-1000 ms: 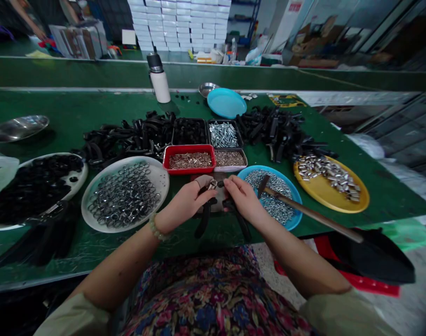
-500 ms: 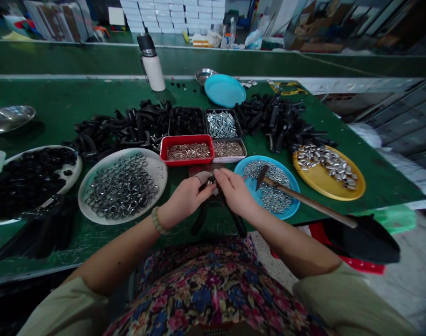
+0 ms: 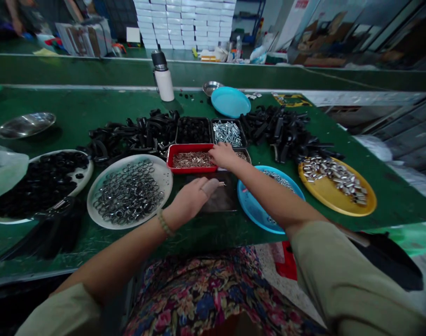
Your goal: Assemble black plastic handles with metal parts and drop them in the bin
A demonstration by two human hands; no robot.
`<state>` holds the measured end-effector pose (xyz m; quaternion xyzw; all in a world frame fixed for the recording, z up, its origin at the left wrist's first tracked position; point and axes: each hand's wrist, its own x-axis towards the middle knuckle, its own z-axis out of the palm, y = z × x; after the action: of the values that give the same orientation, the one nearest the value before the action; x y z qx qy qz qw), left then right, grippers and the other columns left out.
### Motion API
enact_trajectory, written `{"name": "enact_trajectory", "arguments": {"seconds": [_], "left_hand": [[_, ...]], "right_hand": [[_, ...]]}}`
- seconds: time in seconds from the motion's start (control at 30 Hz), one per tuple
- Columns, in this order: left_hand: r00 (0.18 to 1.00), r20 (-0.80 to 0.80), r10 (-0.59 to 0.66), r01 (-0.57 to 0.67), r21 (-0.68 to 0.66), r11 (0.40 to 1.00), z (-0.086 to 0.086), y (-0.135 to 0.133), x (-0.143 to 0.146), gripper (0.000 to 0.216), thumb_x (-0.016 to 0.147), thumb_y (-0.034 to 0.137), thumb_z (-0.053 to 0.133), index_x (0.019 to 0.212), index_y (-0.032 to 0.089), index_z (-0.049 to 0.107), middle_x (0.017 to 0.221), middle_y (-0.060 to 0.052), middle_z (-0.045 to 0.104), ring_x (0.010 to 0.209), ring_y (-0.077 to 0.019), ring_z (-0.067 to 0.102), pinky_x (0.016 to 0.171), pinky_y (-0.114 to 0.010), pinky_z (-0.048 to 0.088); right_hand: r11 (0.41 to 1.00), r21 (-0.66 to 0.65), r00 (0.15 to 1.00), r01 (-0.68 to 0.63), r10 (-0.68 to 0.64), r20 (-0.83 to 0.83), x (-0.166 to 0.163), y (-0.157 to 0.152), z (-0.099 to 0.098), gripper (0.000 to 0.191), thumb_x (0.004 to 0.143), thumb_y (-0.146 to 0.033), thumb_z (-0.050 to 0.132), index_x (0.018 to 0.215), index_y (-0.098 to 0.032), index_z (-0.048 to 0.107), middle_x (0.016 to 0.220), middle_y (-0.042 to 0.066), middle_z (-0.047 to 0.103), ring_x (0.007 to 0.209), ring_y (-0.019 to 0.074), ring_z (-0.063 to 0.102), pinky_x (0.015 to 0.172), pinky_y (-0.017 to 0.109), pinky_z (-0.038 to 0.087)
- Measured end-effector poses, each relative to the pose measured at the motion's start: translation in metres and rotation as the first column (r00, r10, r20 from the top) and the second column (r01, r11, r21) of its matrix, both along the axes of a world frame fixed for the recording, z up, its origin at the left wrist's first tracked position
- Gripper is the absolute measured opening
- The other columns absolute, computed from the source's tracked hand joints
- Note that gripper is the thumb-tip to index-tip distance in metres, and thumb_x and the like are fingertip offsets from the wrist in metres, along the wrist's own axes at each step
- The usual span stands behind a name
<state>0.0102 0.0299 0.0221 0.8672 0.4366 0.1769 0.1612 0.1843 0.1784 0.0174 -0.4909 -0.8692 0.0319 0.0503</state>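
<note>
Head view, two bare hands over a green bench point(image 3: 185, 242). Left hand point(image 3: 195, 195) sits low over a dark metal plate point(image 3: 223, 204), back of hand up, fingers pointing right. Small spring point(image 3: 221, 184) shows just past its fingertips, over the plate; can't tell if it's pinched or only lying beside them. Finger gap hidden, grip unclear.

Right hand point(image 3: 224, 155) reaches further out, fingers bent down at the right end of the red tray point(image 3: 190, 171), covering part of the pale tray point(image 3: 249, 158) next to it. Fingertips partly hidden: can't tell how far apart they are or if they have hold of anything. Copper-coloured pins point(image 3: 191, 159) lie in the red tray, just left of those fingers; contact not clear.

Layout looks meant for short reaches: small trays straight ahead, just beyond the plate, with bolts point(image 3: 227, 133) in the row behind. White plate of metal rings point(image 3: 129, 198) near the left forearm; blue dish point(image 3: 253, 217) under the right one, partly covered. Sorting by dish probably keeps small parts from mixing. Left hand staying low probably steadies whatever is on the plate, leaving the right free to reach.
</note>
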Motion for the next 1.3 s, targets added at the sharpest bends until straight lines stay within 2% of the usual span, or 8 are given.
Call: {"name": "enact_trajectory", "arguments": {"seconds": [0.17,0.33,0.5,0.7,0.83,1.07,1.2,1.3], "left_hand": [[0.966,-0.176,-0.190,0.183,-0.055,0.982,-0.013,0.021,0.005,0.040,0.087,0.016,0.047,0.127,0.020,0.053,0.108,-0.010,0.062,0.099,-0.0236,0.057,0.091,-0.036,0.043],[0.979,-0.138,0.151,-0.146,0.044,0.988,-0.010,0.127,-0.010,0.030,0.088,0.016,0.042,0.109,0.015,0.064,0.100,-0.013,0.068,0.094,-0.0234,0.060,0.090,-0.034,0.042],[0.974,-0.204,0.102,-0.106,-0.012,0.994,-0.027,0.179,-0.001,0.027,0.082,0.014,0.051,0.103,0.018,0.067,0.096,-0.010,0.070,0.094,-0.0225,0.062,0.086,-0.029,0.044],[0.978,-0.121,0.170,-0.170,0.007,0.985,-0.034,0.176,0.002,0.030,0.086,0.017,0.048,0.112,0.014,0.064,0.106,-0.012,0.068,0.098,-0.0242,0.061,0.093,-0.033,0.042],[0.951,0.187,0.248,-0.237,-0.080,0.968,-0.025,0.170,0.003,0.034,0.086,0.015,0.048,0.118,0.013,0.059,0.097,-0.009,0.068,0.091,-0.0206,0.062,0.091,-0.033,0.045],[0.824,0.534,0.190,0.060,-0.416,0.907,-0.031,0.096,0.007,0.046,0.083,0.022,0.060,0.128,0.016,0.050,0.093,-0.005,0.071,0.090,-0.0198,0.065,0.092,-0.036,0.049],[0.858,0.474,0.197,0.027,-0.426,0.904,-0.043,0.058,0.011,0.031,0.087,0.018,0.052,0.117,0.019,0.059,0.096,-0.005,0.072,0.098,-0.0196,0.064,0.101,-0.035,0.043],[0.861,0.465,0.207,-0.004,-0.400,0.917,-0.052,0.052,0.017,0.047,0.084,0.012,0.051,0.130,0.019,0.049,0.096,-0.004,0.070,0.097,-0.0174,0.064,0.099,-0.033,0.045]], "right_hand": [[0.998,-0.002,0.995,-0.057,0.057,0.079,-0.025,0.027,-0.013,0.018,0.076,-0.006,0.056,0.076,-0.014,0.072,0.092,0.017,0.070,0.105,0.0311,0.050,0.099,0.050,0.024],[0.998,0.013,0.997,-0.056,0.055,0.049,-0.018,0.020,-0.006,0.020,0.080,-0.012,0.054,0.094,-0.012,0.069,0.094,0.016,0.070,0.101,0.0290,0.053,0.097,0.047,0.029],[0.995,-0.098,0.954,0.007,-0.036,-0.297,0.023,-0.026,0.003,0.022,0.086,-0.016,0.050,0.103,-0.014,0.064,0.097,0.009,0.068,0.090,0.0197,0.059,0.081,0.033,0.043],[0.937,-0.350,0.834,0.015,-0.205,-0.512,0.071,-0.104,-0.025,0.020,0.086,-0.011,0.052,0.097,-0.017,0.068,0.097,0.007,0.067,0.091,0.0182,0.062,0.084,0.034,0.046],[0.915,-0.399,0.810,0.062,-0.279,-0.516,0.070,-0.116,-0.035,0.019,0.083,-0.010,0.057,0.098,-0.017,0.064,0.092,0.005,0.068,0.086,0.0173,0.063,0.080,0.032,0.047],[0.980,-0.200,0.993,-0.015,-0.008,-0.114,0.055,-0.114,-0.024,0.019,0.087,-0.006,0.047,0.098,-0.017,0.058,0.092,0.007,0.067,0.085,0.0176,0.059,0.072,0.027,0.042],[0.990,-0.125,0.996,-0.068,0.075,0.056,0.039,-0.117,-0.016,0.020,0.088,-0.005,0.045,0.100,-0.015,0.058,0.094,0.012,0.065,0.088,0.0219,0.057,0.070,0.030,0.039],[0.991,-0.082,0.975,-0.102,0.116,0.190,0.029,-0.117,-0.014,0.022,0.089,-0.006,0.044,0.104,-0.014,0.058,0.091,0.013,0.065,0.087,0.0230,0.058,0.066,0.030,0.039]]}}
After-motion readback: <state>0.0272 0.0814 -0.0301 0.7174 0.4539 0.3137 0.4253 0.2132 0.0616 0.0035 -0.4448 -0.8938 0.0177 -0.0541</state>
